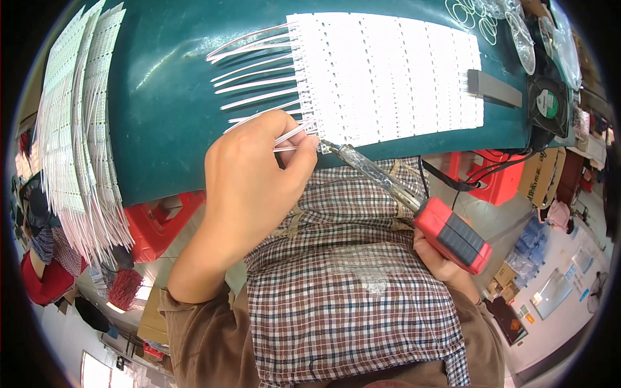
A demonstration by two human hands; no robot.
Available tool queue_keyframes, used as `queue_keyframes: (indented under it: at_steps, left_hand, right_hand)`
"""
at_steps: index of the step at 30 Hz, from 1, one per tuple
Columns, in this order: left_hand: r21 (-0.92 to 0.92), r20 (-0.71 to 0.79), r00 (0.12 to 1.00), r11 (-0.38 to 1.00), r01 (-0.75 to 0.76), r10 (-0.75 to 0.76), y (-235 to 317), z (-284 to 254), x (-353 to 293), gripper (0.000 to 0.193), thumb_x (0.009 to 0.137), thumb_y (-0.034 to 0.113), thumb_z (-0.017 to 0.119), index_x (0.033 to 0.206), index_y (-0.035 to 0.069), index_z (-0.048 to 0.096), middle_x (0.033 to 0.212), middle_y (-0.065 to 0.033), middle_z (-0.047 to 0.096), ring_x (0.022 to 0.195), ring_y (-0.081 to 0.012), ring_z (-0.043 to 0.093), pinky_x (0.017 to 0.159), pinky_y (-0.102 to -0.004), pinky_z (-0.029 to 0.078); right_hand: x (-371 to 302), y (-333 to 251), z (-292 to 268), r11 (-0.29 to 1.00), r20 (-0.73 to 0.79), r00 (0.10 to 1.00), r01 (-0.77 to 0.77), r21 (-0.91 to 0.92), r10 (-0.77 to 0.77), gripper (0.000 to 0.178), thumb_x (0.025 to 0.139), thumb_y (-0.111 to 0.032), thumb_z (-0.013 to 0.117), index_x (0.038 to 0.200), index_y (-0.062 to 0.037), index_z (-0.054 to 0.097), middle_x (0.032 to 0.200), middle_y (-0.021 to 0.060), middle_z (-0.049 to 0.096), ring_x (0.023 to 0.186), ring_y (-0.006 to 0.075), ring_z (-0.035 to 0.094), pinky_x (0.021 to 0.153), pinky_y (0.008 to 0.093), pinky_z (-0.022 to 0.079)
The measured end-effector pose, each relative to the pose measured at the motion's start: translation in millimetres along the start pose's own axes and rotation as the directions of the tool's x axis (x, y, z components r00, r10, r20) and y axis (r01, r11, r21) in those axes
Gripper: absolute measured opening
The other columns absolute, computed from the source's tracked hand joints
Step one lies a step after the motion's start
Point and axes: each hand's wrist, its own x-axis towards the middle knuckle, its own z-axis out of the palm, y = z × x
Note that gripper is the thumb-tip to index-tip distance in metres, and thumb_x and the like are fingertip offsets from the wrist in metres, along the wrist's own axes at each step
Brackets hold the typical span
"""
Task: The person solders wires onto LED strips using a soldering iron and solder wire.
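Overlooking red stools, a green table bears white boards.

There are two hands, one soldering iron, one fan.

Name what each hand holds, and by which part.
Left hand: white wires, near their ends beside the white panel. Right hand: soldering iron, by its red-and-black handle.
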Motion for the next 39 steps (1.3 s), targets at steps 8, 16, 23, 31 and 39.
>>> queue_keyframes:
  at_steps: [8, 16, 23, 31, 39]
  left_hand:
    - [0.032, -0.039, 0.999, 0.999, -0.023, 0.024, 0.6, 2.0, -1.1, 0.015, 0.082, 0.014, 0.075, 0.075, 0.004, 0.065, 0.069, -0.0078, 0.068, 0.060, -0.0213, 0.068, 0.058, -0.0344, 0.050]
    - [0.051, -0.053, 0.998, 0.998, -0.040, 0.043, 1.0, 3.5, -1.1, 0.016, 0.082, 0.014, 0.074, 0.076, 0.004, 0.063, 0.069, -0.0079, 0.067, 0.059, -0.0220, 0.067, 0.056, -0.0353, 0.050]
    - [0.089, 0.036, 0.999, 0.996, -0.021, 0.018, 1.4, -7.1, -1.7, 0.019, 0.100, 0.014, 0.059, 0.091, 0.000, 0.067, 0.068, -0.0059, 0.062, 0.062, -0.0138, 0.059, 0.059, -0.0276, 0.046]
    - [-0.145, -0.028, 0.991, 0.981, 0.126, -0.131, 34.5, -38.2, -5.7, 0.016, 0.102, 0.010, 0.058, 0.113, -0.002, 0.061, 0.066, -0.0012, 0.059, 0.063, -0.0023, 0.053, 0.056, -0.0178, 0.041]
    - [-0.099, 0.054, 0.997, 0.993, 0.065, -0.059, 3.5, -5.3, -12.9, 0.013, 0.087, 0.009, 0.072, 0.084, 0.004, 0.061, 0.078, -0.0093, 0.070, 0.067, -0.0256, 0.068, 0.060, -0.0340, 0.050]
  right_hand:
    - [-1.7, 1.3, 0.7, 0.997, -0.001, 0.999, -0.050, 0.058, 0.050, 0.020, 0.063, -0.004, 0.080, 0.080, -0.0014, 0.068, 0.074, 0.0126, 0.066, 0.067, 0.0334, 0.069, 0.063, 0.0387, 0.057]
    - [-31.5, 20.1, 8.1, 0.984, -0.044, 0.990, -0.125, 0.129, 0.131, 0.026, 0.069, -0.008, 0.079, 0.091, 0.0002, 0.068, 0.082, 0.0139, 0.068, 0.070, 0.0335, 0.069, 0.065, 0.0390, 0.057]
    - [-31.5, 18.1, 12.3, 0.978, -0.113, 0.983, -0.127, 0.165, 0.147, 0.027, 0.070, -0.008, 0.079, 0.093, 0.0007, 0.068, 0.085, 0.0140, 0.068, 0.072, 0.0335, 0.070, 0.066, 0.0395, 0.057]
    - [-36.0, 17.7, 6.6, 0.973, -0.100, 0.975, -0.186, 0.138, 0.201, 0.031, 0.066, -0.008, 0.079, 0.093, 0.0004, 0.068, 0.083, 0.0136, 0.067, 0.069, 0.0325, 0.068, 0.063, 0.0381, 0.055]
    - [-39.1, 20.1, 7.9, 0.973, -0.096, 0.979, -0.163, 0.162, 0.180, 0.031, 0.067, -0.009, 0.080, 0.093, 0.0005, 0.068, 0.085, 0.0144, 0.068, 0.072, 0.0335, 0.069, 0.066, 0.0392, 0.056]
